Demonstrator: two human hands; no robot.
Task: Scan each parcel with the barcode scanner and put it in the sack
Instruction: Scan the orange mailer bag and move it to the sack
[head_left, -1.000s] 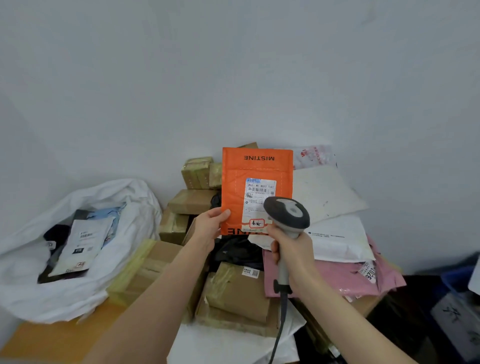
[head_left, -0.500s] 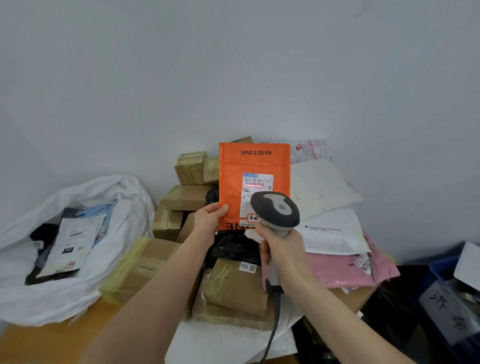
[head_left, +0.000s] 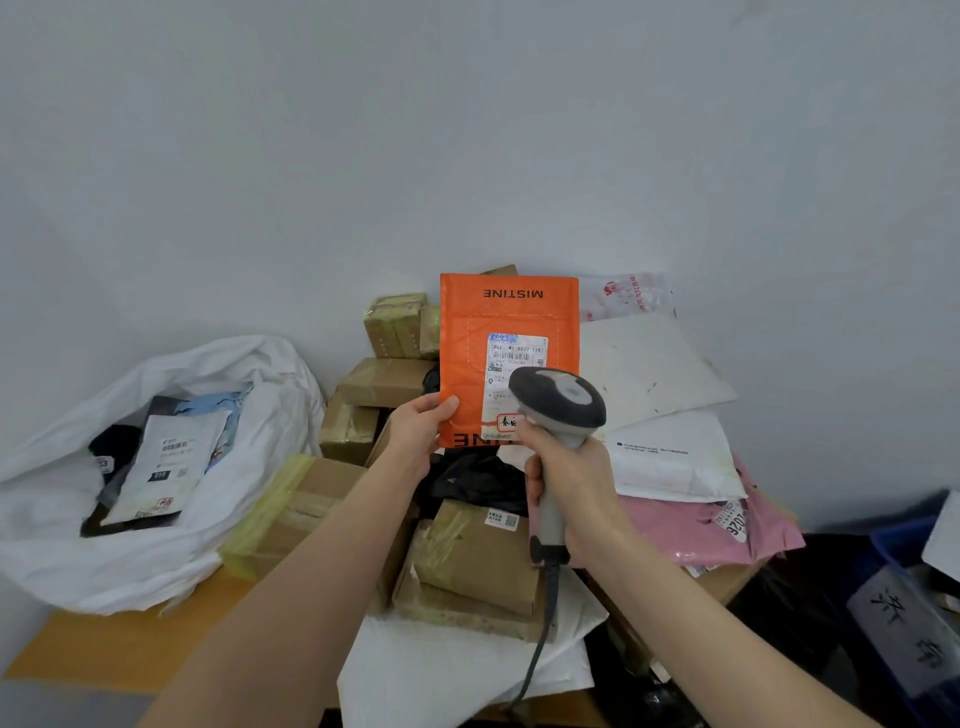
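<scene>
Standing upright in the person's left hand, the orange parcel is held above the heap, its white label facing them and its printed word upside down. The thumb lies across the front near the lower left corner with the fingers behind, so that hand is clamped on the parcel's edge. The right hand is wrapped tight round the handle of the scanner, whose grey head sits just in front of the label's lower right part and covers a bit of it. A cable hangs from the handle's base and runs down past the table edge.

Off to the left, well apart from the parcel, the white sack lies open on the table. Inside it a white pouch rests on a dark packet, with something pale blue behind. Taped brown boxes are piled between the sack and the arms and back against the wall. To the right, white mailers overlap one another on top of a pink bag. A blue crate sits low at the far right, beyond the table.
</scene>
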